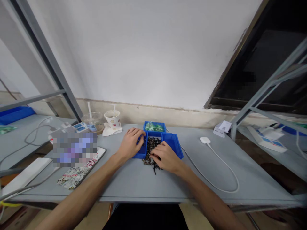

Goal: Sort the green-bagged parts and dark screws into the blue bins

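Note:
A heap of small dark and brassy metal pieces (151,150) spills from the middle blue bin onto the grey desk; their exact kind is too small to tell. My left hand (131,142) hangs over the left blue bin (139,156), thumb and fingers drawn together; anything between them is hidden. At the right side of the heap, my right hand (166,156) has its fingers curled down against the pieces. What those fingertips pinch cannot be made out. Beside it stands the right blue bin (174,144). Behind, a blue bin (154,123) contains green packets (153,127).
On the left are a paper cup (112,118) with a straw, a clear plastic cup (94,123), a power strip (80,127) and a patterned notebook (76,175). To the right lie a white charger case (205,140), its cable (230,172) and a small white box (222,128).

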Available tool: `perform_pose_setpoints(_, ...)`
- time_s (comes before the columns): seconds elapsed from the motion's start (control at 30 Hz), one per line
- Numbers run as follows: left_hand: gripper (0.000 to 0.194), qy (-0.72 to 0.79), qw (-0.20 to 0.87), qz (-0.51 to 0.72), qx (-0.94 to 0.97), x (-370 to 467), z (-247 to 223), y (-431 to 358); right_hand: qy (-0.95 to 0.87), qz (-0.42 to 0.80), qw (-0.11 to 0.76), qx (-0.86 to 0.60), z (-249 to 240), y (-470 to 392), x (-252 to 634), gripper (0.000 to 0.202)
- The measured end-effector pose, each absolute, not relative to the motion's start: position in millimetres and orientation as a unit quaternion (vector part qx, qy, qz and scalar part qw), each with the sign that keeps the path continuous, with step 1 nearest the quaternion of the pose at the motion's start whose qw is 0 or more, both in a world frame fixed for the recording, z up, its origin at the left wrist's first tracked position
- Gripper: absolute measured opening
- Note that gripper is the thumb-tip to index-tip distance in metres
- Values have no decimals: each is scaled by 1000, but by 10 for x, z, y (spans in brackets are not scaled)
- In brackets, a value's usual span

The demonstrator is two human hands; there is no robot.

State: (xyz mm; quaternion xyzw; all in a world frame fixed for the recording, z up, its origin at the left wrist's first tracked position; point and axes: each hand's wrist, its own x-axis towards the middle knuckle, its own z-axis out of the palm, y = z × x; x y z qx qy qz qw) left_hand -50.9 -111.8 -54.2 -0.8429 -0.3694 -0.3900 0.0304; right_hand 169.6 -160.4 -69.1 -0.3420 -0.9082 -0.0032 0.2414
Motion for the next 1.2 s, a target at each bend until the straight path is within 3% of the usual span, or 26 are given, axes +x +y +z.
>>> perform_pose_setpoints(0.23, 17, -348, 8, -384, -855, -469, -573, -1148, -950, -50, 163, -263, -710, -1651, 1670, 9)
perform_pose_setpoints(0.67, 16, -332, -10, -369, -868, -445, -563, -1179, -950, -102, 131, -264, -777, -1695, 1591, 5)
perform_pose_setpoints(0.87, 15, -328, -13, -371, -869, -444, -555, -1192, -937, -25, 230, -260, -714, -1677, 1622, 9)
perform_pose_setpoints(1.2, 21, -240, -23, -341, -909, -442, -534, -1217, -836, -57, 446, -315, -645, -1652, 1676, 13)
